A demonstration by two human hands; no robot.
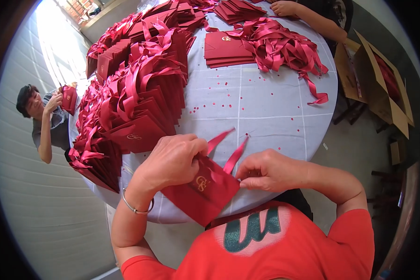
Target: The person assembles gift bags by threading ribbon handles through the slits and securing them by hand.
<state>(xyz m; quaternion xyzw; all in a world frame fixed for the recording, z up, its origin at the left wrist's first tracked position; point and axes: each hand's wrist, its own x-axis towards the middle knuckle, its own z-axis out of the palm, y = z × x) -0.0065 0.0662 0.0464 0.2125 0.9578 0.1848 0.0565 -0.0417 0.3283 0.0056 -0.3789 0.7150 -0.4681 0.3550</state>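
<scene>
A dark red paper gift bag with a gold emblem lies tilted at the table's near edge, close to my body. My left hand is closed on its upper left edge, the fingertips partly hidden. At the bag's right edge my right hand is closed, with thumb and forefinger pinching near the corner. Two ends of a crimson ribbon stick out past the bag's top edge, between my hands. Left of my left hand stands a long row of similar red bags with looped ribbon handles.
A round table with a pale checked cloth carries scattered small red dots. Farther off lie flat bags and a heap of loose ribbons. A co-worker sits left; another's arm reaches in. Open cardboard boxes stand right.
</scene>
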